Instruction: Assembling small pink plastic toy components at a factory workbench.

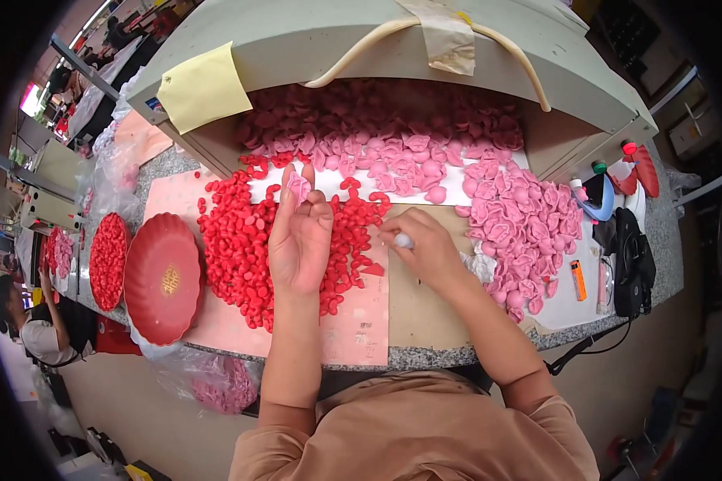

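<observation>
With its palm turned up, my left hand pinches a small pink petal-shaped piece between thumb and fingers. To the right, my right hand is closed round a small white object; it looks like the end of a bottle, but most of it is hidden. Beneath and around my left hand spreads a heap of small red curved pieces, lying on pink paper. A pile of pink petal-shaped and rounded pieces lies to the right of my right hand.
A grey metal hood arches over more pink pieces at the back. At left stand an empty red scalloped bowl and one full of red pieces. An orange lighter and black bag lie right. Another person sits far left.
</observation>
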A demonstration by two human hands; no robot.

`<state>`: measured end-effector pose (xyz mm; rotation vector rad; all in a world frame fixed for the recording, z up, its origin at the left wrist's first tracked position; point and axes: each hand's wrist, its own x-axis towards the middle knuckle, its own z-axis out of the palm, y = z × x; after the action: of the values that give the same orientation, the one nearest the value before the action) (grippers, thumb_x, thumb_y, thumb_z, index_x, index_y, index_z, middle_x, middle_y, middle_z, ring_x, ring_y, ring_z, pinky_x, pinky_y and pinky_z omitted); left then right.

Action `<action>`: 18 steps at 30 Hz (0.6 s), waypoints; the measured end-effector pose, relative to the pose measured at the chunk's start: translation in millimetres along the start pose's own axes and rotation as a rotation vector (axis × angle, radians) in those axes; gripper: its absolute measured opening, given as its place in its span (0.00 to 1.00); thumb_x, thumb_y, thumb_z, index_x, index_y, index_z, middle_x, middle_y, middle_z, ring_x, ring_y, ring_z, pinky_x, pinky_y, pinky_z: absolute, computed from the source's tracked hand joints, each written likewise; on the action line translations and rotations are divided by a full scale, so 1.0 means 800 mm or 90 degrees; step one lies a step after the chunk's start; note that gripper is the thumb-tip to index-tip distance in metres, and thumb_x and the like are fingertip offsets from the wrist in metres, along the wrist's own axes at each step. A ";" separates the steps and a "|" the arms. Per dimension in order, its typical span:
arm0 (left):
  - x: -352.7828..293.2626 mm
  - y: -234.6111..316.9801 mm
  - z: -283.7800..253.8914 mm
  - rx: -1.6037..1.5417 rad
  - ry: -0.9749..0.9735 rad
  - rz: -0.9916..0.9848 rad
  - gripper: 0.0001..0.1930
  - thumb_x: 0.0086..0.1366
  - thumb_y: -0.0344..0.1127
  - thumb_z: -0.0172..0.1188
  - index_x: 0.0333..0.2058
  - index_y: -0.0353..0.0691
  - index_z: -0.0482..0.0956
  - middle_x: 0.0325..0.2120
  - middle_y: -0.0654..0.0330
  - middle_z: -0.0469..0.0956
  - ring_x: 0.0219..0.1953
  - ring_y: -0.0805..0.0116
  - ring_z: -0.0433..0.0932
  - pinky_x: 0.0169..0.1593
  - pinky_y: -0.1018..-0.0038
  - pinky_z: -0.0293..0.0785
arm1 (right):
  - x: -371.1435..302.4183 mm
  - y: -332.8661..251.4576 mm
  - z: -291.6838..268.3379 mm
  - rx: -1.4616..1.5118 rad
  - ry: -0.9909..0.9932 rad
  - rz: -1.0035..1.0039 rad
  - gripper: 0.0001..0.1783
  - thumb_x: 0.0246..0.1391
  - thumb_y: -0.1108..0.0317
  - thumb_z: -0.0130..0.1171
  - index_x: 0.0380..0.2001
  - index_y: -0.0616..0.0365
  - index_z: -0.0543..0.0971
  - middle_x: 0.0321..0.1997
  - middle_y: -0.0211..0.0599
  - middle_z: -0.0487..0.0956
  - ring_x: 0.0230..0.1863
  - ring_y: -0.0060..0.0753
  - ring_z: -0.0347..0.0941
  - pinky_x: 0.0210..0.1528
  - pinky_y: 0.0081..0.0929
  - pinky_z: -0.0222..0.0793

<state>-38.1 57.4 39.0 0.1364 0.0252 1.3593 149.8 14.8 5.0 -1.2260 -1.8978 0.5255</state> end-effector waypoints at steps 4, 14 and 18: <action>0.000 -0.010 0.003 0.041 0.016 -0.024 0.20 0.66 0.30 0.47 0.56 0.40 0.60 0.48 0.55 0.69 0.39 0.70 0.71 0.43 0.76 0.69 | 0.014 0.010 0.004 -0.097 0.067 0.017 0.13 0.39 0.72 0.64 0.33 0.57 0.76 0.31 0.35 0.73 0.34 0.36 0.72 0.35 0.28 0.68; -0.005 -0.049 -0.013 0.329 0.073 -0.116 0.11 0.65 0.34 0.48 0.45 0.41 0.68 0.35 0.63 0.71 0.33 0.75 0.69 0.33 0.79 0.66 | 0.001 0.023 -0.037 0.052 0.131 0.095 0.13 0.42 0.73 0.63 0.34 0.58 0.75 0.31 0.34 0.75 0.29 0.31 0.73 0.31 0.26 0.68; -0.016 -0.069 -0.013 0.492 0.054 -0.187 0.09 0.67 0.37 0.46 0.41 0.40 0.69 0.28 0.64 0.70 0.25 0.77 0.68 0.26 0.81 0.64 | 0.004 -0.001 -0.042 0.172 0.186 0.184 0.10 0.44 0.74 0.62 0.32 0.60 0.75 0.32 0.37 0.76 0.28 0.30 0.74 0.30 0.26 0.69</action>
<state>11.9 34.5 21.9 0.6951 0.6222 1.0013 176.0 14.9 26.8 -1.3226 -1.3659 0.6888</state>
